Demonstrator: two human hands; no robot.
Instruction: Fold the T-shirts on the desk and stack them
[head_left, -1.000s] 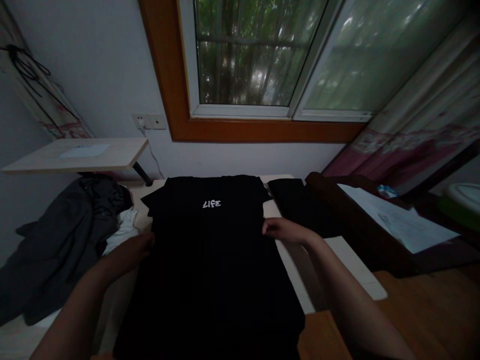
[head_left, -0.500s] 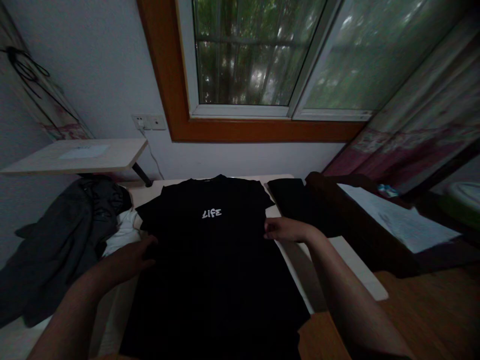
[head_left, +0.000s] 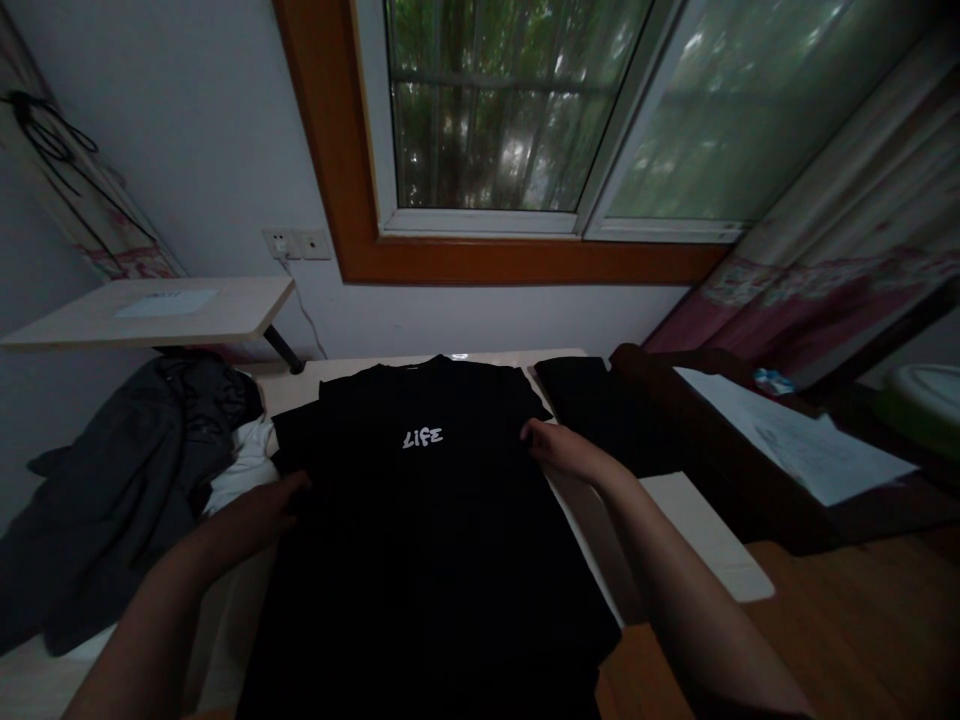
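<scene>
Black T-shirt (head_left: 427, 540) on pale table (head_left: 292, 389)

White lettering (head_left: 423, 438) is running across the chest of the black T-shirt (head_left: 427, 540), seemingly spelling "Life", though its strokes are leaving the reading uncertain. Left of the T-shirt, a paper (head_left: 166, 303) on the raised shelf (head_left: 244, 308) is bearing illegible marks; right of it, a white sheet (head_left: 802, 440) is showing faint, unreadable ones.

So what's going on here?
A person has a black T-shirt spread across a pale table, its neck toward the window and white lettering showing. The left hand and right hand are at its opposite side edges. Grey clothing is heaped on the left.
</scene>
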